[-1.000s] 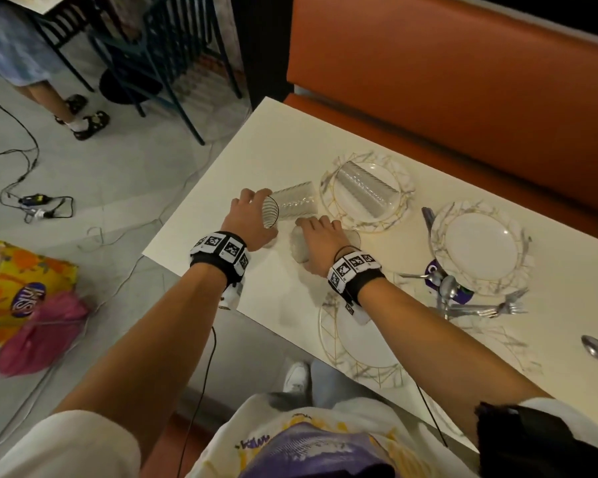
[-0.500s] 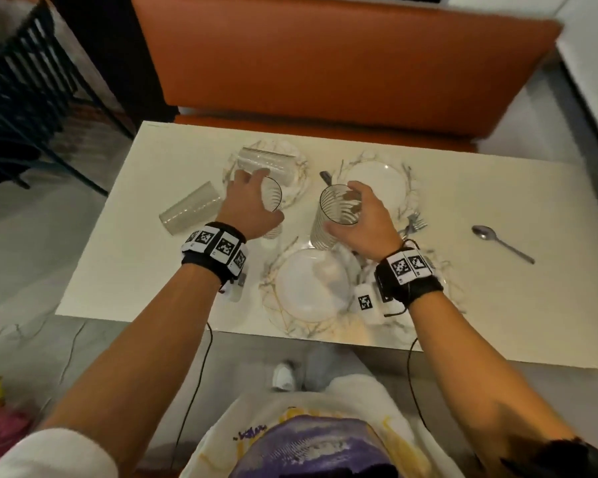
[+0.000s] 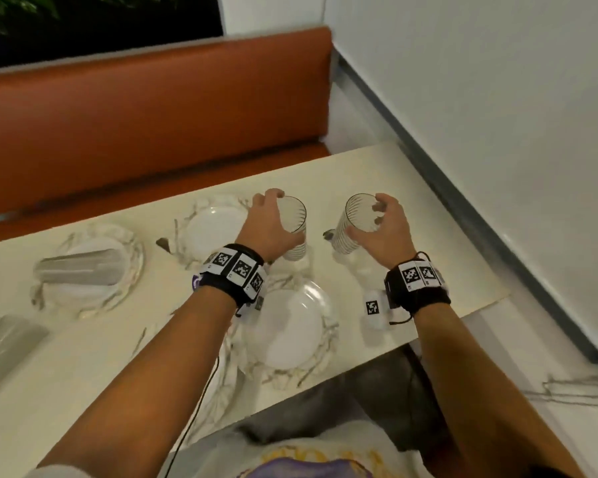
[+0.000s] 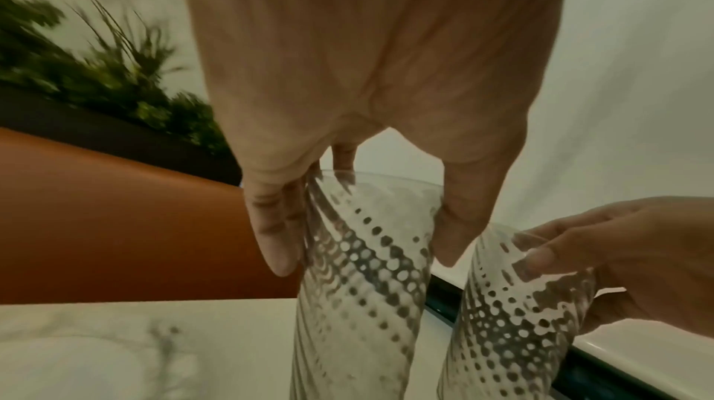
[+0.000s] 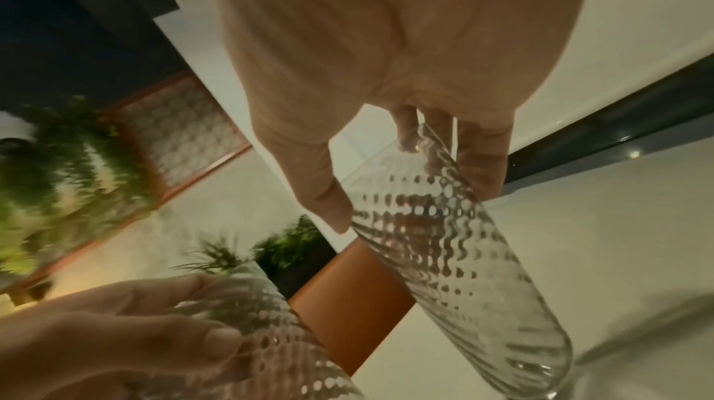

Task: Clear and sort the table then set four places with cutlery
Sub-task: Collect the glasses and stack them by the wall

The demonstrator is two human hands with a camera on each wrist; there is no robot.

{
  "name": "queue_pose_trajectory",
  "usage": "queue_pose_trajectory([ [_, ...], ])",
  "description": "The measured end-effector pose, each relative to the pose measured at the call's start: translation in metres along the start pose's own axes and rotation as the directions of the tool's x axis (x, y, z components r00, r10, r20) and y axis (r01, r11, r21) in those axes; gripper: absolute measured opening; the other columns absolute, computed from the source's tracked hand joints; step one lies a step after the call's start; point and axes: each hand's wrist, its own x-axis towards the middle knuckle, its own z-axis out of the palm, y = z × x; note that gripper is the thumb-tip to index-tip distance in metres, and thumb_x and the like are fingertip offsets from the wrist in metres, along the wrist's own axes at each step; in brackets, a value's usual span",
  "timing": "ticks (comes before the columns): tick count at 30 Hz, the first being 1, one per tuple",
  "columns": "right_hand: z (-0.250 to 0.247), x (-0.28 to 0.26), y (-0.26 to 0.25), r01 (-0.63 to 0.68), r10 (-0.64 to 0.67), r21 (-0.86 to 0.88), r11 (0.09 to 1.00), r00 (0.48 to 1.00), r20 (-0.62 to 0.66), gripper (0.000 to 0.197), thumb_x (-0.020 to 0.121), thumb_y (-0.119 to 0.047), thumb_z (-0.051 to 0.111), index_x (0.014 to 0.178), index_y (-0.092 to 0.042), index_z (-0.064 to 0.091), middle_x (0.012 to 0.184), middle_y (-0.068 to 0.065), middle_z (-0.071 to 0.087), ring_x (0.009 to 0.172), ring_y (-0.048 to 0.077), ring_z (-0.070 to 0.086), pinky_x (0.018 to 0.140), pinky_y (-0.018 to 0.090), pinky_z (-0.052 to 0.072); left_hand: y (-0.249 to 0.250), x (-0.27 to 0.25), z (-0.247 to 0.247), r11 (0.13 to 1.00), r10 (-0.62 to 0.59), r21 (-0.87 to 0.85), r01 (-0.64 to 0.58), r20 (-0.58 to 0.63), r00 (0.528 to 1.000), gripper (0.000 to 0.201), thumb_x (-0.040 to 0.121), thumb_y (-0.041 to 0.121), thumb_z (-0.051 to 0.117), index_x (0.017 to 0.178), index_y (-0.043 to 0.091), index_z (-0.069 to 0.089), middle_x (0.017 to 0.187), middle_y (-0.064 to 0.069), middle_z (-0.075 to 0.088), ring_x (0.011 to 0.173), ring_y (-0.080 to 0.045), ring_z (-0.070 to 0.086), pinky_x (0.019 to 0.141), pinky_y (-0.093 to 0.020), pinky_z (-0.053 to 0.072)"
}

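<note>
Change: both hands have carried their ribbed glasses away from the middle of the table toward its wall-side end, and the head view has swung to follow them; half a second back the glasses were over the plates.
Left hand: the left hand (image 3: pixel 269 226) grips a ribbed glass (image 3: pixel 293 225) near its rim, thumb on one side and fingers (image 4: pixel 272 229) curled round the other, clamped on the glass wall.
Left glass position: upright, mouth up, just beyond the nearest marbled plate (image 3: pixel 292 331); whether its base touches the table (image 3: pixel 356 177) cannot be told.
Right hand: the right hand (image 3: pixel 380 229) holds a second ribbed glass (image 3: pixel 354 224) at the top, thumb and fingertips (image 5: pixel 483 168) clamped round the rim.
Right glass position: tilted a little, mouth up, near the table's wall-side end and well apart from the left glass; contact with the table cannot be told.
Other glasses: one lies on its side on a marbled plate at far left (image 3: pixel 87 270); another lies on its side at the left edge (image 3: pixel 4 350).
Far plate: one more marbled plate (image 3: pixel 211 229) sits beside the left hand.
Cutlery: a dark, blurred utensil tip (image 3: pixel 328 234) shows beside the right glass.
Surroundings: an orange bench back (image 3: pixel 152 132) runs behind the table; a white wall (image 3: pixel 497 98) stands to the right.
</note>
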Motion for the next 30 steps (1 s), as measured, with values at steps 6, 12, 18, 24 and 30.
queue_pose_trajectory([
  [6, -0.047, 0.098, 0.080, -0.147, 0.140, -0.051, 0.988, 0.983, -0.116, 0.097, 0.063, -0.042, 0.086, 0.143, -0.012, 0.041, 0.131, 0.009, 0.053, 0.119, 0.029, 0.052, 0.099, 0.048, 0.049, 0.074, 0.088, 0.083, 0.999, -0.032, -0.038, 0.033, 0.042, 0.999, 0.107, 0.074, 0.026, 0.092, 0.155, 0.005, 0.026, 0.150, -0.014, 0.039, 0.134, -0.029, 0.047, 0.114, -0.039, 0.042],
  [12, -0.054, 0.167, 0.128, -0.146, 0.141, -0.061, 0.987, 0.987, -0.077, 0.095, 0.060, -0.040, 0.088, 0.140, -0.012, 0.043, 0.130, 0.007, 0.052, 0.119, 0.027, 0.050, 0.101, 0.044, 0.046, 0.103, 0.158, 0.138, 0.994, -0.109, -0.030, 0.110, 0.028, 0.994, 0.098, 0.072, 0.025, 0.093, 0.149, 0.005, 0.036, 0.147, -0.011, 0.041, 0.132, -0.028, 0.049, 0.109, -0.038, 0.047],
  [18, -0.049, 0.210, 0.143, -0.123, 0.123, 0.010, 0.992, 0.987, -0.103, 0.096, 0.053, -0.048, 0.090, 0.134, -0.018, 0.046, 0.119, -0.006, 0.053, 0.114, 0.022, 0.053, 0.096, 0.043, 0.051, 0.102, 0.201, 0.173, 0.987, -0.145, -0.063, 0.144, -0.003, 0.989, 0.095, 0.068, 0.025, 0.095, 0.144, 0.009, 0.041, 0.142, -0.008, 0.045, 0.129, -0.025, 0.051, 0.106, -0.036, 0.047],
  [24, -0.049, 0.240, 0.145, -0.132, 0.144, 0.092, 0.987, 0.979, -0.145, 0.097, 0.051, -0.041, 0.096, 0.132, -0.013, 0.050, 0.124, 0.002, 0.059, 0.111, 0.018, 0.058, 0.093, 0.037, 0.055, 0.102, 0.233, 0.194, 0.983, -0.108, -0.158, 0.099, -0.051, 0.993, 0.096, 0.067, 0.026, 0.096, 0.144, 0.009, 0.041, 0.142, -0.007, 0.045, 0.130, -0.021, 0.049, 0.110, -0.033, 0.045],
  [30, -0.047, 0.265, 0.144, -0.129, 0.146, 0.116, 0.985, 0.977, -0.154, 0.094, 0.051, -0.039, 0.096, 0.131, -0.010, 0.054, 0.126, 0.003, 0.062, 0.113, 0.020, 0.061, 0.094, 0.042, 0.056, 0.106, 0.253, 0.208, 0.969, -0.125, -0.224, 0.106, -0.071, 0.990, 0.095, 0.069, 0.026, 0.095, 0.145, 0.008, 0.041, 0.143, -0.007, 0.048, 0.129, -0.018, 0.049, 0.109, -0.029, 0.043],
])
